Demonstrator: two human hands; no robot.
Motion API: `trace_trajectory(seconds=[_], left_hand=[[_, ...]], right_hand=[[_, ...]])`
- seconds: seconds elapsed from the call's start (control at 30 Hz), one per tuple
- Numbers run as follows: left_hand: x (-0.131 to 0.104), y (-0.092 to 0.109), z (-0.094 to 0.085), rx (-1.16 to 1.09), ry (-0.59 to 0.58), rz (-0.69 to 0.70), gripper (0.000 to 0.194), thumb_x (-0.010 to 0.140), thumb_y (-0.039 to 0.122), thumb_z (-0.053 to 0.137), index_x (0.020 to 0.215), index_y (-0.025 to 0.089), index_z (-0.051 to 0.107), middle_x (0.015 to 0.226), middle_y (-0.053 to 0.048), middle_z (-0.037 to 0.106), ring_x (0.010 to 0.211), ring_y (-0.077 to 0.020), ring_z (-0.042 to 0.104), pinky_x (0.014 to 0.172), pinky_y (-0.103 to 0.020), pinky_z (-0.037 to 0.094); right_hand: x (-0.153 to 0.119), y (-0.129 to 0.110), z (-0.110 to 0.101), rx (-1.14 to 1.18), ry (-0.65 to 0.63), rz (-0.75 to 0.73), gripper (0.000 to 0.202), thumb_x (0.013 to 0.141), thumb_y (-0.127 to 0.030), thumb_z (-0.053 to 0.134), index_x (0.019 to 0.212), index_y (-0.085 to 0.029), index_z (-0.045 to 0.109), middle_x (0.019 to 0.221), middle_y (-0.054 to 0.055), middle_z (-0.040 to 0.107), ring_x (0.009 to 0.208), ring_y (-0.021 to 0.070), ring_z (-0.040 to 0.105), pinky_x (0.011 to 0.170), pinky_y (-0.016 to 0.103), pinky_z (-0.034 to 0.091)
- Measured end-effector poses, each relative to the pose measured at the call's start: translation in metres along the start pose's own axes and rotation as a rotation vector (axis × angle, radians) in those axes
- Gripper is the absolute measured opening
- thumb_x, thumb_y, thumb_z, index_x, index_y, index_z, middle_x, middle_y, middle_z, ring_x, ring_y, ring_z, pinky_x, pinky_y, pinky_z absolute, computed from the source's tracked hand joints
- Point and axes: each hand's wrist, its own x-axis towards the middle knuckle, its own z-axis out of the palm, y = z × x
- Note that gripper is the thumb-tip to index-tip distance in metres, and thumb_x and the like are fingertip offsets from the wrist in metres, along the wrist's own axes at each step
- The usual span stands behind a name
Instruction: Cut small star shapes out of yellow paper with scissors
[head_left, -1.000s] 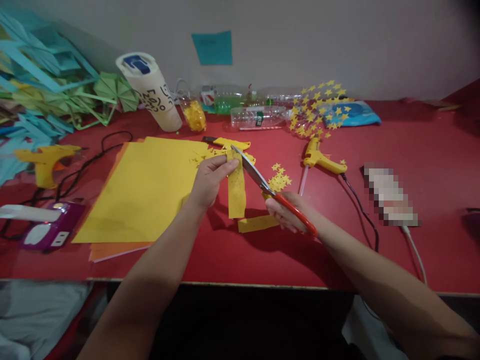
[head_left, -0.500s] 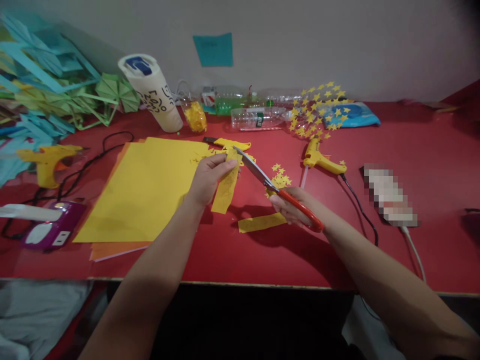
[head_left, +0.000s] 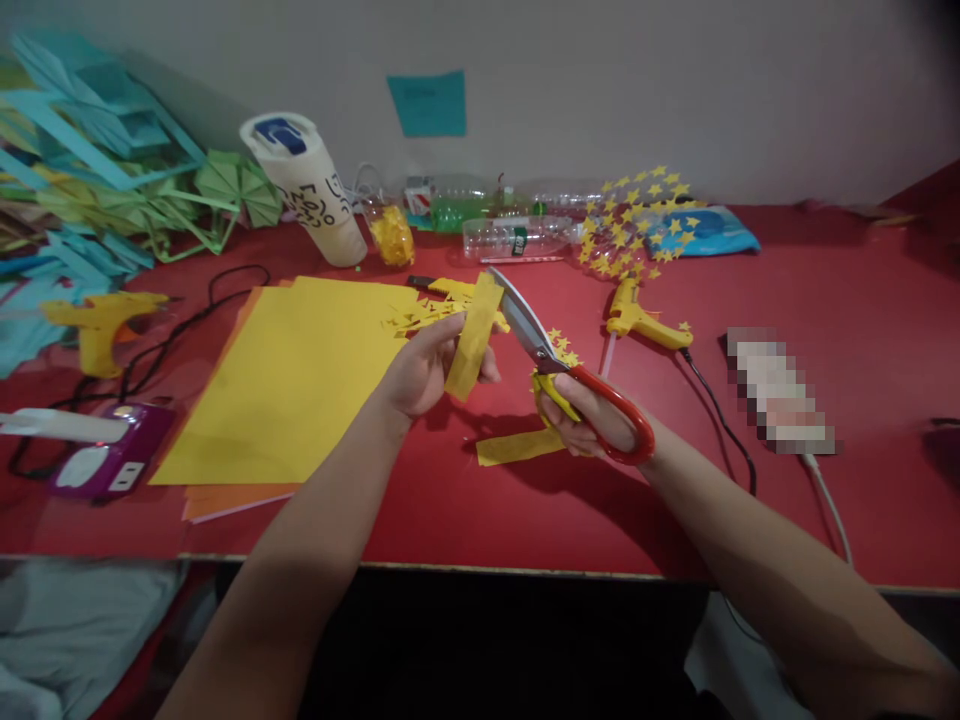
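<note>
While the left grip (head_left: 420,372) holds a slim yellow paper strip (head_left: 472,340) above the red surface (head_left: 450,520), long axis slanting away from its front edge, the right grip (head_left: 592,410) clasps red-and-yellow-handled metal scissors (head_left: 541,354), blade tips just beside the strip's far end.

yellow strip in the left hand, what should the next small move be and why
Probably have the left hand pinch the yellow strip more firmly before any cut: its fingers show at both sides of the strip, with none across its front, while the scissors in the right hand have their tips by the strip's upper end.
</note>
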Motion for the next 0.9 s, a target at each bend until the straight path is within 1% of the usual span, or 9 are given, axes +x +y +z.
trace_trajectory(seconds=[0.07,0.17,0.3,0.4,0.5,0.63,0.73,0.83,0.9], left_hand=[[0.0,0.0,0.001,-0.017,0.003,0.038,0.024,0.07,0.038,0.065,0.082,0.017,0.063,0.052,0.001,0.06,0.05,-0.0113,0.059,0.056,-0.026,0.048],[0.003,-0.001,-0.001,0.056,0.111,0.093,0.018,0.075,0.035,0.064,0.079,0.017,0.064,0.043,0.005,0.053,0.041,-0.0072,0.05,0.048,-0.022,0.041],[0.007,-0.002,-0.007,0.236,0.234,0.142,0.022,0.08,0.035,0.06,0.069,0.017,0.065,0.036,0.006,0.044,0.034,-0.0046,0.04,0.042,-0.02,0.035],[0.007,0.0,-0.011,0.336,0.316,0.134,0.018,0.077,0.029,0.062,0.064,0.017,0.065,0.04,0.004,0.051,0.036,-0.0048,0.044,0.039,-0.019,0.032],[0.006,0.003,-0.011,0.361,0.376,0.115,0.019,0.074,0.028,0.064,0.058,0.016,0.062,0.048,0.002,0.057,0.038,-0.004,0.047,0.039,-0.019,0.032],[0.006,0.004,-0.011,0.346,0.466,0.11,0.017,0.071,0.025,0.065,0.057,0.016,0.06,0.043,0.005,0.049,0.035,-0.0028,0.04,0.037,-0.018,0.032],[0.008,0.003,-0.011,0.296,0.535,0.145,0.014,0.072,0.023,0.062,0.06,0.018,0.057,0.043,0.006,0.05,0.034,-0.0031,0.04,0.036,-0.017,0.031],[0.006,0.002,-0.007,0.346,0.476,0.089,0.015,0.071,0.022,0.06,0.058,0.018,0.053,0.045,0.005,0.053,0.034,-0.0035,0.041,0.037,-0.018,0.032],[0.002,0.0,-0.001,0.457,0.296,0.007,0.012,0.07,0.022,0.062,0.061,0.017,0.057,0.048,0.005,0.056,0.037,-0.0037,0.044,0.041,-0.018,0.035]], right_hand=[[0.001,0.001,0.0,-0.002,0.033,-0.013,0.05,0.082,-0.069,0.047,0.062,-0.022,0.044,0.033,-0.013,0.032,0.025,0.0046,0.026,0.034,0.021,0.035],[0.001,-0.001,0.001,-0.067,0.116,0.036,0.048,0.079,-0.065,0.055,0.06,-0.023,0.043,0.033,-0.012,0.033,0.025,0.0047,0.03,0.034,0.021,0.034],[0.001,-0.006,0.003,-0.139,0.178,0.103,0.048,0.073,-0.062,0.064,0.058,-0.023,0.04,0.032,-0.011,0.032,0.027,0.0051,0.031,0.032,0.021,0.029],[0.002,-0.007,0.003,-0.192,0.199,0.132,0.051,0.069,-0.065,0.066,0.058,-0.024,0.038,0.035,-0.011,0.032,0.028,0.0055,0.032,0.033,0.022,0.027],[0.002,-0.007,-0.001,-0.294,0.244,0.124,0.051,0.068,-0.068,0.064,0.059,-0.023,0.042,0.038,-0.011,0.034,0.031,0.006,0.034,0.038,0.024,0.03],[0.0,-0.008,-0.006,-0.449,0.227,0.112,0.053,0.066,-0.07,0.063,0.058,-0.022,0.044,0.04,-0.009,0.036,0.036,0.0076,0.037,0.041,0.025,0.031],[-0.002,-0.009,-0.004,-0.44,0.199,0.062,0.053,0.066,-0.069,0.065,0.056,-0.022,0.043,0.042,-0.009,0.037,0.037,0.0076,0.036,0.041,0.024,0.029],[-0.002,-0.009,0.0,-0.333,0.294,-0.02,0.05,0.07,-0.065,0.064,0.057,-0.022,0.042,0.041,-0.008,0.037,0.038,0.0078,0.036,0.042,0.024,0.03],[-0.001,-0.009,0.001,-0.265,0.412,-0.06,0.046,0.071,-0.061,0.066,0.058,-0.022,0.044,0.041,-0.008,0.038,0.037,0.0084,0.037,0.043,0.025,0.032]])
